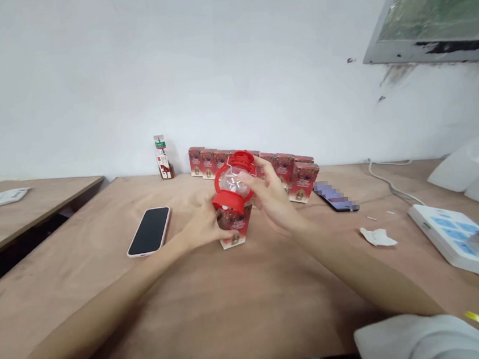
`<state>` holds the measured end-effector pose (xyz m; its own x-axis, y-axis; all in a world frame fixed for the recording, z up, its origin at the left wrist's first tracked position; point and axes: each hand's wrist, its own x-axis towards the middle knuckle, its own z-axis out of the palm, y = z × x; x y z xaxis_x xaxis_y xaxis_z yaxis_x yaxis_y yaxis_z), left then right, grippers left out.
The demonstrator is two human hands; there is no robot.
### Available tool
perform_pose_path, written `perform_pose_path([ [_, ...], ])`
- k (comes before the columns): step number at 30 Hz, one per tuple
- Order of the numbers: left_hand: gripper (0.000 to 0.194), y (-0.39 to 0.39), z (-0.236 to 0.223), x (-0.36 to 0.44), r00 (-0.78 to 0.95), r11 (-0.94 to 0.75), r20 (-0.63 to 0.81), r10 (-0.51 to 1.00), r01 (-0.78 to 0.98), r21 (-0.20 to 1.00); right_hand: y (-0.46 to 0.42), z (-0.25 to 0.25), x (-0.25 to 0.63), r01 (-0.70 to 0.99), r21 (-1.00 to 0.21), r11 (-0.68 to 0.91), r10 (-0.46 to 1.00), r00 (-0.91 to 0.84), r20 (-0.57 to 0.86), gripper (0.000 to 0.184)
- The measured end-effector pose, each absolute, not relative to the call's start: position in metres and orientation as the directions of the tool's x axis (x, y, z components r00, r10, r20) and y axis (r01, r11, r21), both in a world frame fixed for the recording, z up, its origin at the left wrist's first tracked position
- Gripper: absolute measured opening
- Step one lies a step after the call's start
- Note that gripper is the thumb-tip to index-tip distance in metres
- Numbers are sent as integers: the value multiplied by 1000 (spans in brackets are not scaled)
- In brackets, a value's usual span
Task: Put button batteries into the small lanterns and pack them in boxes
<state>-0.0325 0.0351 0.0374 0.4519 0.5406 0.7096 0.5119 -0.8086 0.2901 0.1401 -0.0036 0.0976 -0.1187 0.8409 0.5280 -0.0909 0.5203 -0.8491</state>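
My left hand (204, 226) is wrapped round a small red printed box (233, 226) that stands on the wooden table (243, 299). My right hand (271, 196) holds a small red lantern with a clear globe (234, 186), its base at the box's open top. The lantern leans slightly to the right. A row of several like red boxes (264, 168) stands behind, along the wall.
A phone with a pink case (149, 230) lies face up to the left. A second phone (335, 197) lies to the right, near a crumpled white scrap (378, 237) and a cable (387, 181). A small bottle (162, 157) stands by the wall. White boxes (463, 236) sit at far right.
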Motion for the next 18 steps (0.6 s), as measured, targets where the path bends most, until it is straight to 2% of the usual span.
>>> perform_pose_path([
  [4,82,36,13,-29,304,-712,672,675,507,486,12,88,138,-73,-807,586,809,4,587,61],
  [6,83,36,-1,-29,239,-705,698,675,488,514,17,86,142,-42,-778,627,779,32,627,64],
  [9,82,35,-17,-28,185,-718,748,638,495,490,20,85,147,14,-737,676,736,45,676,67],
  [12,82,33,-24,-28,181,-722,766,616,518,458,22,82,148,61,-753,655,755,-68,652,65],
  [15,81,33,-25,-28,208,-752,788,580,510,419,21,79,145,144,-737,661,748,-202,632,57],
  [18,87,32,-24,-28,236,-770,797,557,506,389,18,80,146,272,-704,656,755,-245,608,47],
])
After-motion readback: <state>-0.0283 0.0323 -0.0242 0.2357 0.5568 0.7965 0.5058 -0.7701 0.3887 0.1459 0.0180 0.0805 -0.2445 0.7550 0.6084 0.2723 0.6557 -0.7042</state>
